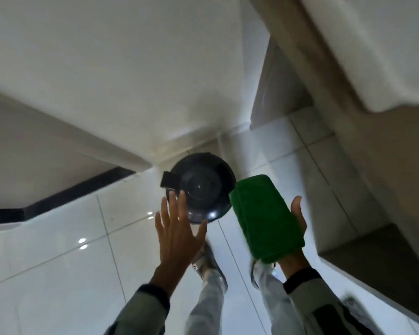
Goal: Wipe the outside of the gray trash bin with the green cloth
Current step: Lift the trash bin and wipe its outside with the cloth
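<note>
The gray trash bin (203, 182) stands on the white tiled floor in a wall corner, seen from above, with a round dark lid and a black pedal at its left. My left hand (177, 234) is stretched out above the bin's near left rim, fingers spread, holding nothing. My right hand (298, 226) holds the folded green cloth (264, 217) draped over its palm, just right of the bin and apart from it. Most of that hand is hidden under the cloth.
White walls (121, 68) meet behind the bin. A black skirting strip (65, 194) runs along the left. A beige cabinet (348, 189) and a white counter edge (385, 56) rise at the right. My shoes (211, 264) stand on the glossy tiles below the hands.
</note>
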